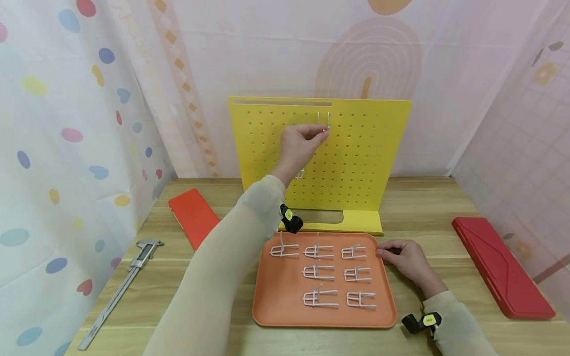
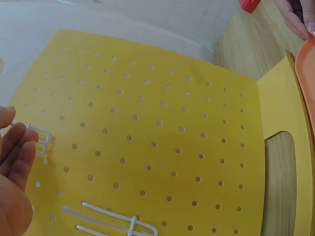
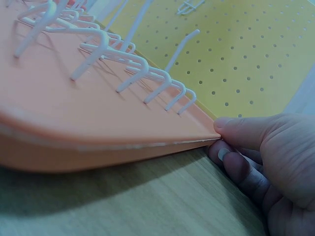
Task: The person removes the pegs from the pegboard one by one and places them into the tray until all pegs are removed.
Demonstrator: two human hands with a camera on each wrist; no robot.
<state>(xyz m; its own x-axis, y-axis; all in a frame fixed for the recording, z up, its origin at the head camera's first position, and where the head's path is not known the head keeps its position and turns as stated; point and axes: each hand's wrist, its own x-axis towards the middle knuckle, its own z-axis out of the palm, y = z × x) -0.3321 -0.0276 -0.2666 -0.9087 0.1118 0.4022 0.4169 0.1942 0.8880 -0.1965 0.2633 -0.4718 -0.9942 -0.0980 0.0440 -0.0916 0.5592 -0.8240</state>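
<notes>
My left hand (image 1: 297, 144) reaches to the upper part of a yellow pegboard (image 1: 356, 168) and pinches a white wire pegboard hook (image 1: 328, 120) against it. In the left wrist view this hook (image 2: 43, 140) shows just past the fingertips, partly hidden by them. A second white hook (image 2: 132, 225) sits lower on the board, partly behind my left wrist in the head view. My right hand (image 1: 408, 261) pinches the right rim of an orange tray (image 1: 278, 301) between thumb and fingers. Several white wire hooks (image 1: 320, 272) lie in rows on the tray.
A red booklet-like flat item (image 1: 193, 215) and a caliper (image 1: 122, 291) lie on the wooden table to the left. A long red case (image 1: 503, 267) lies at the right. The pegboard's base stands right behind the tray. Patterned curtains enclose the table.
</notes>
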